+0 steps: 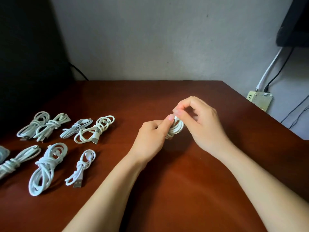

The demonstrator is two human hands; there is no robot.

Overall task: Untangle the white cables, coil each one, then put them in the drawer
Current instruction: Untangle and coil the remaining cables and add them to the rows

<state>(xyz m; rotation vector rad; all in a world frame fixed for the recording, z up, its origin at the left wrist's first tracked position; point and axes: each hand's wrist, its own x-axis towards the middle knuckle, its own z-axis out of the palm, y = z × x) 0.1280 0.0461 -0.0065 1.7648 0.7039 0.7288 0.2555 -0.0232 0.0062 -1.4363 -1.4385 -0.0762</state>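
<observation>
A small white cable coil (175, 129) is held just above the brown table (184, 181), right of centre. My left hand (150, 136) grips the coil's lower end, thumb pointing up along it. My right hand (200, 121) pinches the cable's end at the top of the coil with thumb and forefinger. Several coiled white cables lie in two rows on the left: one with a silver plug (95, 129), a thick one (46, 168), and a small one with a USB plug (82, 166). No drawer is in view.
The table's right edge (260, 108) runs diagonally past my right hand. Beyond it a pale power adapter (260, 100) sits by the wall with white and black cords going up. A dark object (30, 56) stands at the back left.
</observation>
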